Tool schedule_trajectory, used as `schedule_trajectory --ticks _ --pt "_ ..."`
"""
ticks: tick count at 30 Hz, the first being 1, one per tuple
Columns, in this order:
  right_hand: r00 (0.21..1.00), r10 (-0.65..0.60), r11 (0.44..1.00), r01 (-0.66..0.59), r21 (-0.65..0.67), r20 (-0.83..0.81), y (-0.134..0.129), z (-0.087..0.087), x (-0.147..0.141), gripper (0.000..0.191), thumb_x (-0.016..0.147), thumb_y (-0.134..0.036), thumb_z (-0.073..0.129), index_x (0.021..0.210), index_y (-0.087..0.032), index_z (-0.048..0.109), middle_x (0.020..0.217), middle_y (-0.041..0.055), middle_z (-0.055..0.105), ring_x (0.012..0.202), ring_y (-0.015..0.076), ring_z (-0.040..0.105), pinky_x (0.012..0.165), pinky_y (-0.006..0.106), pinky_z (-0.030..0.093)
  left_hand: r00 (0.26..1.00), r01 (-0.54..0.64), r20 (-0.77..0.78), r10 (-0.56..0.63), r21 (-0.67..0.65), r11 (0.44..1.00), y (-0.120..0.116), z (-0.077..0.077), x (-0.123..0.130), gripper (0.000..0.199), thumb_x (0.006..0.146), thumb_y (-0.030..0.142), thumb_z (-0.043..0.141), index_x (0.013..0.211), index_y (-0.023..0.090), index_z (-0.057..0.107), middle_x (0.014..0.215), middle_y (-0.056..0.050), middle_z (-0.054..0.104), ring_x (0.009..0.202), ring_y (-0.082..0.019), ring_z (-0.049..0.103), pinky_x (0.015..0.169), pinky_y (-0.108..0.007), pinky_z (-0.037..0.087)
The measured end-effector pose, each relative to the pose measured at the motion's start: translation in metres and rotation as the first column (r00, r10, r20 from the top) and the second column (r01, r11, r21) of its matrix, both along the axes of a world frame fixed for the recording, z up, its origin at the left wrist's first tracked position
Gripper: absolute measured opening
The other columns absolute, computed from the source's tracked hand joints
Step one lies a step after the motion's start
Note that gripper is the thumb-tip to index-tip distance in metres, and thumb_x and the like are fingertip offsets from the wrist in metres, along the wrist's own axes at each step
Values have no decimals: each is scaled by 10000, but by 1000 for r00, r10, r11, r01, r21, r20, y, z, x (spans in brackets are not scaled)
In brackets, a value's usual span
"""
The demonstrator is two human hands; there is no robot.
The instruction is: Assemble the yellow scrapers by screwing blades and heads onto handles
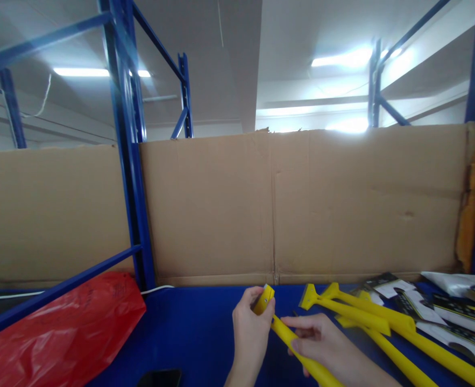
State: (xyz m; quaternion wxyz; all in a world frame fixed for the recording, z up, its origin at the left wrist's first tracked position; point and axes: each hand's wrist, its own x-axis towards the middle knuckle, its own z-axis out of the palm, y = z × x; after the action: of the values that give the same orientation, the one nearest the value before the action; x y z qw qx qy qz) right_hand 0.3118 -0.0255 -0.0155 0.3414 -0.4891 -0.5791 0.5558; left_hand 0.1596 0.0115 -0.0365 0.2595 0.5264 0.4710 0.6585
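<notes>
A long-handled yellow scraper (288,332) slants across the front of the blue table, its head up and to the left. My left hand (251,328) is closed around the scraper's head, thumb and fingers on either side; a pale edge shows at its tip. Lower down, my right hand (318,338) wraps the handle with the thumb on top and the forefinger pointing left. A small dark tip shows just above that forefinger; what it is I cannot make out. Just right of my hands, several more yellow scrapers (358,317) lie in a loose pile.
Black-and-white packaging cards (423,306) and clear plastic (455,282) lie at the right. A red plastic bag (96,317) sits at the left, beside a blue rack post (138,215). A dark flat object (160,378) is at the front edge. Cardboard (213,215) walls the back.
</notes>
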Motion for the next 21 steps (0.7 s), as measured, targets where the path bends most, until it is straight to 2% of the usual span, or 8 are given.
schedule_trajectory --ticks 6,12,17,21 --pt "1000 1 1000 -2 12 10 2 -4 0 660 621 -336 617 1231 -97 536 839 38 604 499 103 569 388 208 411 998 56 41 -56 -21 998 0 4 -1 155 629 241 688 745 167 617 759 -68 723 755 -212 690 723 -299 534" --pt "997 83 996 -83 40 4 0 5 0 573 630 -253 595 1190 -134 630 714 -2 600 464 82 539 423 202 421 991 -24 -134 19 -37 999 0 -1 -2 164 689 284 641 806 170 659 832 -77 729 785 -218 680 773 -327 516" --pt "999 53 998 -53 21 8 -3 10 -2 540 634 -196 576 1165 -133 654 667 -23 572 428 64 513 371 173 392 969 -70 -238 65 -11 998 2 -9 -3 177 703 291 642 831 177 686 867 -75 729 809 -227 674 786 -329 504" --pt "999 49 999 -48 25 -4 -3 12 0 507 653 -196 566 1146 -129 663 670 -18 584 432 63 528 365 161 397 966 -76 -247 77 14 997 0 -6 -3 213 717 308 638 864 172 711 888 -90 730 825 -237 668 794 -341 496"
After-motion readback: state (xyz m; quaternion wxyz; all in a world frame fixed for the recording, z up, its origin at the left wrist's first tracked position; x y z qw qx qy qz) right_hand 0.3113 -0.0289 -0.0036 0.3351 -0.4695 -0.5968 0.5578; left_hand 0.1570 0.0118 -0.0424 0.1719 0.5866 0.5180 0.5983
